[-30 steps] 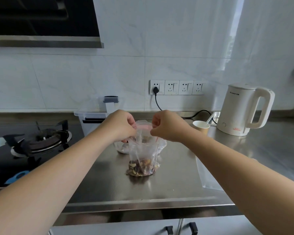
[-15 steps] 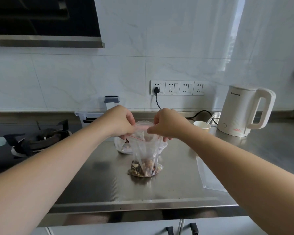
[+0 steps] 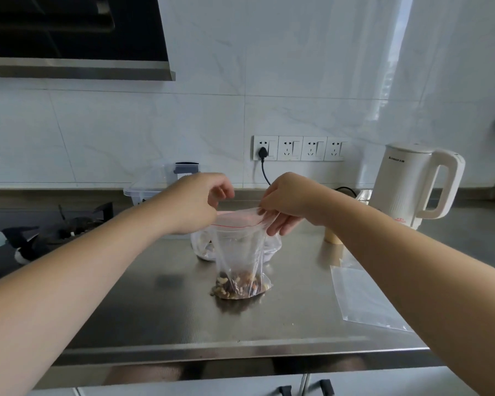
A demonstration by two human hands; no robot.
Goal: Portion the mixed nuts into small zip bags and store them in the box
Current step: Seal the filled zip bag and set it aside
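Observation:
A small clear zip bag (image 3: 239,252) with a red seal line stands on the steel counter, mixed nuts (image 3: 239,285) piled in its bottom. My left hand (image 3: 197,205) pinches the left end of its top edge. My right hand (image 3: 287,202) pinches the right end, fingers spread below the seal. Behind it lies a bigger clear bag of nuts (image 3: 202,247), mostly hidden. A clear plastic box (image 3: 146,190) with a grey latch stands at the back left, partly behind my left hand.
An empty zip bag (image 3: 360,295) lies flat at the right under my forearm. A paper cup (image 3: 330,237) and a white kettle (image 3: 412,184) stand at the back right. A gas hob (image 3: 55,227) is at the left. The counter edge (image 3: 212,350) runs near me.
My hands have moved apart along the bag's top, stretching the seal line out flat. The bag still rests on the counter.

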